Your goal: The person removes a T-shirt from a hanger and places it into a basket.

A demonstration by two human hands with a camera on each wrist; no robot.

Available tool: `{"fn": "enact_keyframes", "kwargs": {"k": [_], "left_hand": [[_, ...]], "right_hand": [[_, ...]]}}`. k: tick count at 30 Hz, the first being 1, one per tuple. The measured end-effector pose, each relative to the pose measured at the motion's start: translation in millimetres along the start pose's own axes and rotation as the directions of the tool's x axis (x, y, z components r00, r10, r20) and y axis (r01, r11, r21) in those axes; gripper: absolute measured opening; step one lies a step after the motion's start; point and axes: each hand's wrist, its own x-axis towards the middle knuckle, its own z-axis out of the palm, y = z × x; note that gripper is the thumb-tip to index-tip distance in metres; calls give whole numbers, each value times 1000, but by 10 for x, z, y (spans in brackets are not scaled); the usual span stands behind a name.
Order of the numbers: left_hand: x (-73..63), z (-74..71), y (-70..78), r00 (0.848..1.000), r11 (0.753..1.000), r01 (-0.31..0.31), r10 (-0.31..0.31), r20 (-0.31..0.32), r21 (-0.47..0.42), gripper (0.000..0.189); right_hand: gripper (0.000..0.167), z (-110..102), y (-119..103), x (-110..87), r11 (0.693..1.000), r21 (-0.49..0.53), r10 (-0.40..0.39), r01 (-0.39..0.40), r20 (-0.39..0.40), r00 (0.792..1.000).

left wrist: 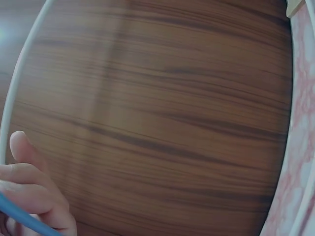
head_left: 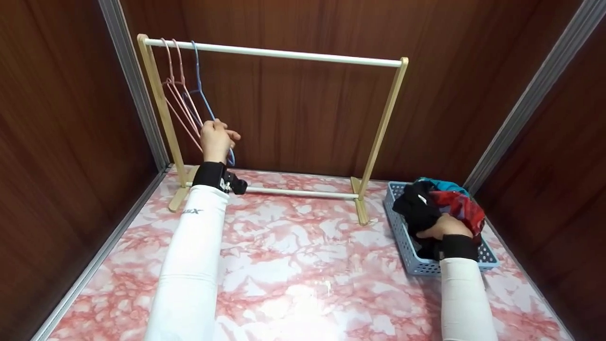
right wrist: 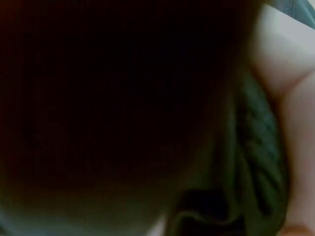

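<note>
My left hand (head_left: 218, 140) is at the blue clothes hanger (head_left: 205, 102), which hangs by its hook from the white rail. In the left wrist view, the hanger's blue bar (left wrist: 24, 218) crosses inside my bent fingers (left wrist: 34, 189). Two pink hangers (head_left: 181, 71) hang just left of it. On the right, my right hand (head_left: 447, 226) is down in the blue basket (head_left: 402, 237), gripping a black garment (head_left: 416, 208). Its thumb lies over the cloth; the other fingertips are hidden. Dark fabric (right wrist: 261, 152) fills most of the right wrist view.
The rack's white rail (head_left: 284, 54) runs between wooden posts, with a lower bar (head_left: 303, 192) near the marble-patterned surface (head_left: 284, 246). Red cloth (head_left: 466, 208) and teal cloth (head_left: 442, 184) also lie in the basket. Brown wood-grain panels (head_left: 303, 118) enclose the back and sides.
</note>
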Motion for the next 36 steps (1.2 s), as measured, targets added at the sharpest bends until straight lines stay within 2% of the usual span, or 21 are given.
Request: {"fn": "enact_keyframes", "kwargs": {"k": [5, 8, 11, 14, 16, 19, 22, 26, 32, 35, 36], "left_hand": [[15, -26, -90, 1000, 1000, 18, -18, -11, -25, 24], [-33, -15, -141, 999, 1000, -1, 2, -36, 30, 26], [-121, 22, -196, 994, 987, -69, 80, -74, 143, 41], [-237, 68, -276, 980, 962, -148, 173, -93, 231, 61], [-317, 103, -341, 969, 945, -194, 226, -97, 262, 69], [-429, 164, -439, 951, 929, -264, 296, -91, 260, 74], [-517, 225, -532, 919, 901, -357, 386, -80, 247, 75], [-613, 275, -654, 861, 830, -473, 507, -47, 295, 72], [-749, 306, -830, 782, 722, -569, 624, -14, 393, 67], [-797, 315, -904, 748, 683, -599, 664, -13, 417, 64], [-812, 316, -924, 743, 678, -604, 669, -12, 419, 64]], "right_hand": [[101, -18, -11, -14, 1000, 10, -2, 2, 23, 1000], [106, -24, -19, -23, 1000, 14, 6, -6, 48, 999], [109, -23, -21, -22, 1000, 21, 9, -10, 58, 998], [110, -10, -14, -19, 1000, 12, -4, 3, 42, 999], [110, 0, -7, -24, 1000, 12, -12, 12, 33, 999], [110, 6, 6, -34, 1000, 10, -17, 16, 23, 1000], [114, 5, 7, -52, 1000, 14, -7, 6, 20, 1000], [120, 4, 6, -96, 1000, 28, 12, -13, 25, 1000], [127, -45, 13, -213, 999, 41, 10, -12, 43, 999], [128, -63, -14, -300, 999, 50, 7, -8, 24, 1000], [128, -62, -30, -331, 998, 54, 11, -11, 9, 1000]]}}
